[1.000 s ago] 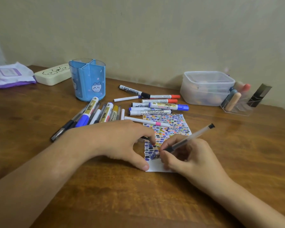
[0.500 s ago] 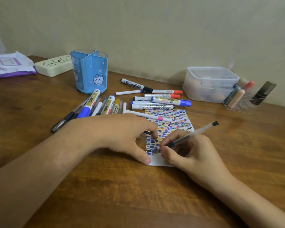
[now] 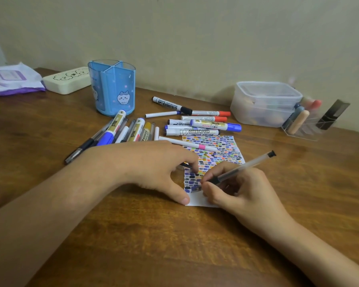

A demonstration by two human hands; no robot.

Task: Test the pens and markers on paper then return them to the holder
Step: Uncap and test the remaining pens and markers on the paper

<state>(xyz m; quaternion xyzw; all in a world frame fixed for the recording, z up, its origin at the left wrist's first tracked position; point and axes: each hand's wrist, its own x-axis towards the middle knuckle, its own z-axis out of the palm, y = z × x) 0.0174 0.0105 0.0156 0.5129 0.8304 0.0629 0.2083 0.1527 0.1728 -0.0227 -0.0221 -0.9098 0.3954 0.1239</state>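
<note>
R hand (image 3: 243,189) pinches pen (image 3: 239,169), tip on paper (image 3: 215,160) at frame ctr. L hand (image 3: 153,164) pins paper w/ thumb & fingertips. Keep strokes short, light pressure; holder (image 3: 112,88) waits upper left.

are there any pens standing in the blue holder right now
No, the blue holder stands with its visible compartments bare, while the pens and markers lie flat on the table beside it.

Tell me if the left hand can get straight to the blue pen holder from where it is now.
Probably yes. The left hand only presses the paper flat and holds nothing, and the blue pen holder stands upright beyond it. Only the loose markers lie flat between them, low enough to pass over.
</note>
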